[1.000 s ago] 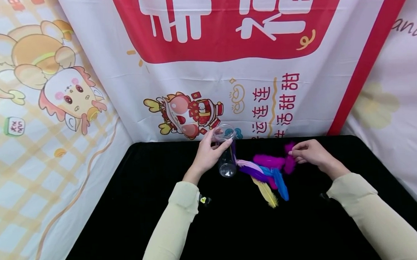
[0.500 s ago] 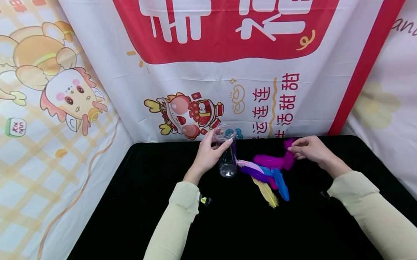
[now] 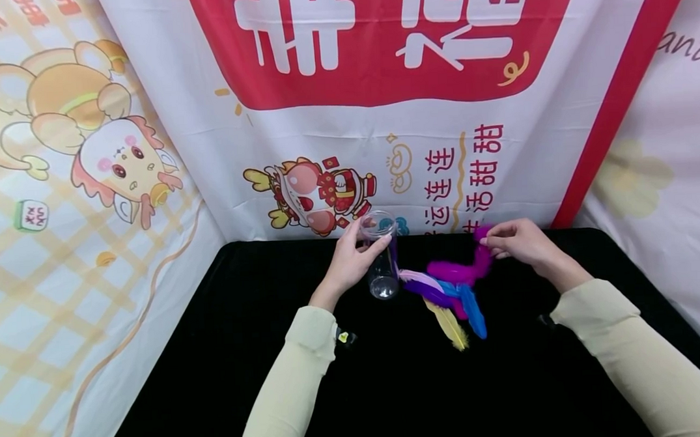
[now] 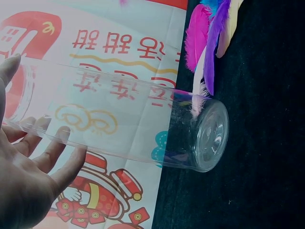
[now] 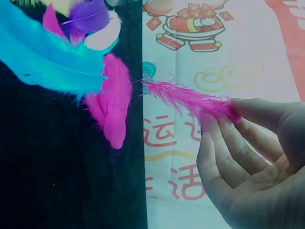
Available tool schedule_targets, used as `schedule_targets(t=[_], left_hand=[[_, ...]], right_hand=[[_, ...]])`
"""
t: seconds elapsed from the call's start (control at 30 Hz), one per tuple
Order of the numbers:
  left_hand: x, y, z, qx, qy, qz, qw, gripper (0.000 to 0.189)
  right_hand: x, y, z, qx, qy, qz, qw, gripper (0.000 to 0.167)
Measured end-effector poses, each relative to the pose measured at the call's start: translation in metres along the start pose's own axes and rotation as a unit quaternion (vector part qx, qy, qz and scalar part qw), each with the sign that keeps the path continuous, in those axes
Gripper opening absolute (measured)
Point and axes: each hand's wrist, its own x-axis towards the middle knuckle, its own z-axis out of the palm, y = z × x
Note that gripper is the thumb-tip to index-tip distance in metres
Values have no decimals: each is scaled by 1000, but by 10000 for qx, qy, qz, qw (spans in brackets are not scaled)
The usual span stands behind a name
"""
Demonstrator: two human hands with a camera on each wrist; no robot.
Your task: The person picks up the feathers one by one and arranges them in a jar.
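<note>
My left hand point(image 3: 350, 257) grips a clear plastic jar point(image 3: 383, 269) near its open top, thumb on one side and fingers on the other. The jar stands upright at the back of the black table; in the left wrist view its round base point(image 4: 212, 136) shows against the cloth. My right hand point(image 3: 518, 244) pinches a magenta feather point(image 5: 190, 98) by one end between thumb and fingertips, raised above the table. Between the hands lies a loose pile of feathers: a blue feather point(image 3: 473, 312), a yellow feather point(image 3: 448, 324), a purple feather point(image 3: 426, 292), a pale pink feather point(image 3: 418, 277) and more magenta ones point(image 5: 114, 102).
The black table point(image 3: 428, 397) ends at a white and red printed cloth point(image 3: 206, 153) hanging right behind the jar. Another printed cloth point(image 3: 53, 270) hangs along the left side. Small dark wrist devices point(image 3: 346, 337) sit at the cuffs.
My right hand has risen slightly and shifted a little left, lifting the magenta feather with it. The left hand and the jar stay in place.
</note>
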Motion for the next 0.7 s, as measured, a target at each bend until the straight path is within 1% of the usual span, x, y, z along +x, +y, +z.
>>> schedule_targets(t=[0.27, 0.53, 0.7], left_hand=[[0, 0, 0, 58, -5, -45, 10000, 69], [0, -1, 0, 51, 9, -42, 10000, 69], [0, -1, 0, 28, 4, -66, 10000, 73]], right_hand=[[0, -10, 1, 119, -4, -179, 9998, 43], [-1, -15, 2, 288, -27, -192, 9994, 43], [-5, -22, 1, 316, 50, -217, 9993, 43]])
